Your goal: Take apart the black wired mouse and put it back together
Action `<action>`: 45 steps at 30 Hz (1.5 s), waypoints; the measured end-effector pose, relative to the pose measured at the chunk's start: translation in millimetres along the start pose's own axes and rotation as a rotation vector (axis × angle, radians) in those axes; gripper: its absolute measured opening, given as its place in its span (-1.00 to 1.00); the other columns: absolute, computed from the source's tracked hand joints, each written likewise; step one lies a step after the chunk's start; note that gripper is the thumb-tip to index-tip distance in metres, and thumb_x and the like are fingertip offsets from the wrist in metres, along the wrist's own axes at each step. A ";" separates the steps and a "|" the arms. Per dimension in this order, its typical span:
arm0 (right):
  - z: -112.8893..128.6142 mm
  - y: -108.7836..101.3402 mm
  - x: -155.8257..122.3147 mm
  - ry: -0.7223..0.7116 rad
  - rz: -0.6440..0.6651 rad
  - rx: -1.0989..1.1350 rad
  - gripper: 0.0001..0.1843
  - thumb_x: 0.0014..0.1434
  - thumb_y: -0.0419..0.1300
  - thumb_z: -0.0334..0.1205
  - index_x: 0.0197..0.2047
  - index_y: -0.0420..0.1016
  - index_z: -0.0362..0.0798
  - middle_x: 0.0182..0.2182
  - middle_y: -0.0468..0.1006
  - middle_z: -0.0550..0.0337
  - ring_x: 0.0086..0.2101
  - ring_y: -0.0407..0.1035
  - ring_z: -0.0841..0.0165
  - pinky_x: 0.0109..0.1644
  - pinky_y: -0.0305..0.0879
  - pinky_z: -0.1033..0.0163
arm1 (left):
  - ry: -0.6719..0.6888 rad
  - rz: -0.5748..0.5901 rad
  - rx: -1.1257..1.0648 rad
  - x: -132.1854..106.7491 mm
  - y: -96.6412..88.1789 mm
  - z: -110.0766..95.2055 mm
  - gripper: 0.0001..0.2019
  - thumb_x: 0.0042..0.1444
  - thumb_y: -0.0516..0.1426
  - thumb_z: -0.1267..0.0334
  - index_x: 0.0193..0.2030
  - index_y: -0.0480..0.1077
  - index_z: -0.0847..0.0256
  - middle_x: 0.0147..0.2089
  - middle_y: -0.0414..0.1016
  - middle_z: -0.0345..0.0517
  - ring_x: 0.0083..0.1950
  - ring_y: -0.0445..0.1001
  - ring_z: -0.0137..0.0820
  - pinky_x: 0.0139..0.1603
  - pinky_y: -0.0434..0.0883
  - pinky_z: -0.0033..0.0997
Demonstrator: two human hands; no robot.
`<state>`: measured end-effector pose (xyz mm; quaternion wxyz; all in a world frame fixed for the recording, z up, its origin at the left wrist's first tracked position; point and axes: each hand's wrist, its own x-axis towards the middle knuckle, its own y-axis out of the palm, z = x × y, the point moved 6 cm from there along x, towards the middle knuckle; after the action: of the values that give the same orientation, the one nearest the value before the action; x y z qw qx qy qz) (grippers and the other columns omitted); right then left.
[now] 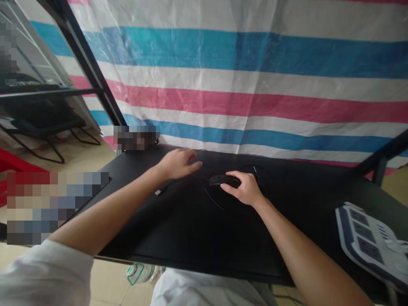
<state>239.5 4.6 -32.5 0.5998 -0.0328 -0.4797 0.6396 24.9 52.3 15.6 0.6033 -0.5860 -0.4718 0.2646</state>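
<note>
The person leans in over a black table [197, 238] with both bare arms stretched forward; the right hand [244, 187] is folded over a dark mouse [223, 180], fingers draped across its back and thumb at its side, a grip that looks meant to keep the thing from sliding on the smooth top; the mouse sits towards the far middle of the table, touching the surface, just beside the left hand [178, 164]; that hand lies palm down a little farther back, fingers reaching towards the thin black cable [212, 199] that curls away from the mouse, and from here I cannot tell whether the fingertips pinch the cable or merely rest on the table; a small plug [158, 192] with a pale metal end lies loose under the left forearm, probably the cable's free end, which would explain the slack loops; the tabletop is matte, dark and mostly bare; a white and navy power strip [366, 238] sits at its right edge, well apart from the hands; behind hangs a striped tarp [255, 85] in blue, pink and white, with a black metal frame [86, 63] slanting up on the left; a plastic bottle [142, 272] stands on the pale floor below the near edge.
</note>
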 end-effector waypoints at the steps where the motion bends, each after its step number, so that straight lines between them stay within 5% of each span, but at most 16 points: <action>1: 0.3 -1.4 -0.3 -0.002 -0.010 0.005 -0.62 0.04 0.30 0.02 -0.14 0.60 -0.06 -0.22 0.68 0.04 -0.25 0.59 0.18 -0.09 0.50 0.11 | 0.126 -0.017 -0.080 -1.9 2.6 -21.1 -0.49 0.14 -0.02 -0.16 -0.05 0.45 0.20 -0.13 0.54 0.08 -0.10 0.53 -0.11 -0.06 0.43 -0.17; 3: 0.8 -3.1 -1.0 -0.008 -0.018 0.013 -0.62 0.04 0.30 0.02 -0.15 0.60 -0.04 -0.23 0.68 0.05 -0.25 0.59 0.18 -0.12 0.51 0.12 | 0.316 -0.048 -0.194 -7.4 10.6 -52.7 -0.45 0.10 0.07 -0.16 0.07 0.39 0.20 -0.03 0.52 0.11 -0.02 0.51 -0.13 0.00 0.43 -0.19; 6: 2.0 -4.7 -1.8 -0.025 -0.016 0.014 -0.63 0.05 0.30 0.02 -0.14 0.59 -0.04 -0.23 0.68 0.06 -0.25 0.59 0.18 -0.14 0.51 0.15 | 0.392 -0.068 -0.272 -11.9 30.1 -71.2 -0.35 0.00 0.19 -0.17 0.15 0.34 0.19 0.06 0.48 0.15 0.07 0.48 -0.05 0.10 0.40 -0.08; 10: 5.4 -6.8 -1.7 -0.038 -0.027 0.011 -0.64 0.06 0.29 0.00 -0.13 0.59 -0.02 -0.21 0.68 0.09 -0.26 0.58 0.21 -0.11 0.50 0.16 | 0.338 -0.040 -0.436 -13.8 50.9 -67.9 -0.39 -0.05 0.27 -0.12 0.11 0.36 0.13 0.00 0.51 0.09 -0.01 0.52 -0.11 0.05 0.45 -0.08; 21: 10.6 -7.1 0.0 0.017 -0.031 0.083 -0.61 0.09 0.26 0.05 -0.10 0.60 -0.02 -0.19 0.68 0.09 -0.24 0.58 0.21 -0.12 0.49 0.17 | 0.143 -0.085 -0.779 -18.8 61.2 -52.1 -0.31 -0.14 0.32 -0.15 0.09 0.28 0.11 0.00 0.50 0.06 0.03 0.51 -0.10 0.06 0.46 -0.06; 26: -0.6 -13.0 0.7 0.133 -0.135 0.168 -0.62 0.09 0.25 0.05 -0.13 0.59 -0.03 -0.25 0.68 0.08 -0.24 0.58 0.20 -0.13 0.49 0.16 | 0.021 -0.394 -0.577 -27.5 43.7 -52.6 -0.38 -0.12 0.29 -0.16 0.02 0.28 0.09 0.06 0.43 0.10 0.15 0.42 -0.02 0.16 0.35 0.09; 29: -10.1 -16.8 1.1 0.211 -0.259 0.256 -0.60 0.10 0.24 0.09 -0.15 0.58 -0.04 -0.22 0.67 0.04 -0.18 0.56 0.17 -0.06 0.48 0.12 | -0.111 -0.522 -0.648 -32.8 38.3 -48.3 -0.51 -0.08 0.26 -0.17 -0.16 0.30 0.12 -0.09 0.44 0.04 0.01 0.45 -0.11 0.04 0.42 0.00; 33: -14.7 -12.7 -0.2 0.266 -0.320 0.360 -0.55 0.10 0.21 0.17 -0.18 0.54 -0.05 -0.20 0.66 0.03 -0.17 0.55 0.18 -0.04 0.46 0.08 | -0.246 -0.252 -1.048 -24.1 65.2 -50.3 -0.49 -0.10 0.25 -0.24 -0.28 0.29 0.17 -0.37 0.42 -0.15 -0.34 0.43 -0.35 -0.26 0.43 -0.25; 38: -1.5 0.5 -3.9 0.230 -0.207 0.348 -0.57 0.13 0.20 0.15 -0.16 0.50 -0.05 -0.26 0.65 0.08 -0.20 0.55 0.22 -0.10 0.44 0.14 | -0.156 -0.063 -1.426 -15.4 81.5 -67.3 -0.36 -0.29 0.36 -0.22 -0.22 0.36 0.26 -0.35 0.48 -0.16 -0.36 0.44 -0.42 -0.29 0.42 -0.37; 42: 4.0 -0.5 -4.0 0.166 -0.181 0.245 -0.62 0.19 0.16 0.08 -0.15 0.50 -0.07 -0.30 0.64 0.09 -0.25 0.54 0.25 -0.14 0.43 0.17 | -0.130 -0.054 -1.424 -13.9 77.5 -67.5 -0.39 -0.29 0.38 -0.18 -0.23 0.41 0.26 -0.31 0.52 -0.13 -0.33 0.46 -0.40 -0.28 0.42 -0.38; 45: 2.0 -4.6 -1.9 0.088 -0.137 0.096 -0.62 0.18 0.19 0.04 -0.10 0.49 -0.09 -0.23 0.63 0.05 -0.21 0.53 0.23 -0.09 0.43 0.15 | -0.147 0.017 -1.186 -13.2 72.5 -59.4 -0.45 -0.22 0.35 -0.16 -0.22 0.45 0.26 -0.27 0.55 -0.09 -0.25 0.49 -0.33 -0.23 0.41 -0.35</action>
<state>242.2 1.1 -29.4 0.6634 0.0007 -0.4228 0.6174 88.6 26.2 -49.4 0.1369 -0.8066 -0.5750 0.0007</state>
